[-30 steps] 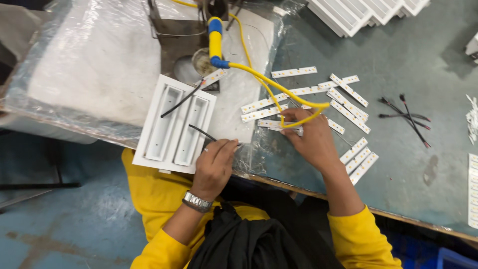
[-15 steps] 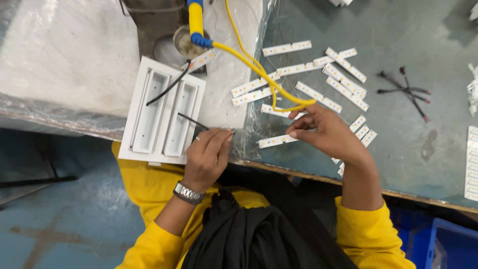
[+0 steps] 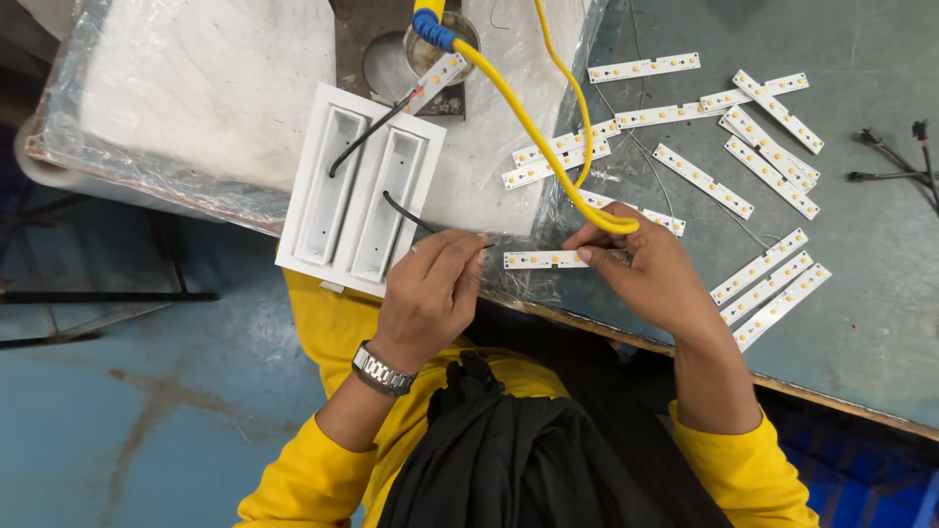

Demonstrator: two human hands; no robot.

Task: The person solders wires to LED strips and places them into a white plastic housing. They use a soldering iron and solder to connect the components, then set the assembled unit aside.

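Your left hand (image 3: 430,298) pinches the end of a thin black wire (image 3: 411,215) between thumb and fingertips, while your right hand (image 3: 650,269) pinches the right end of a white LED strip (image 3: 543,259) that lies flat on the plastic sheet between the two hands — the wire tip sits just beside the strip's left end.

Largest first: the grey-green worktable (image 3: 880,293) fills the frame from twelve to four o'clock. At eleven o'clock lies a white slab wrapped in clear plastic (image 3: 196,88). At ten o'clock from your left hand rests a white twin-slot housing (image 3: 357,191); the black wire runs out of its right slot. A yellow cable (image 3: 533,117) loops down from twelve o'clock and touches your right forefinger. Loose LED strips (image 3: 758,137) are scattered from one to three o'clock — some of them stacked near your right wrist.
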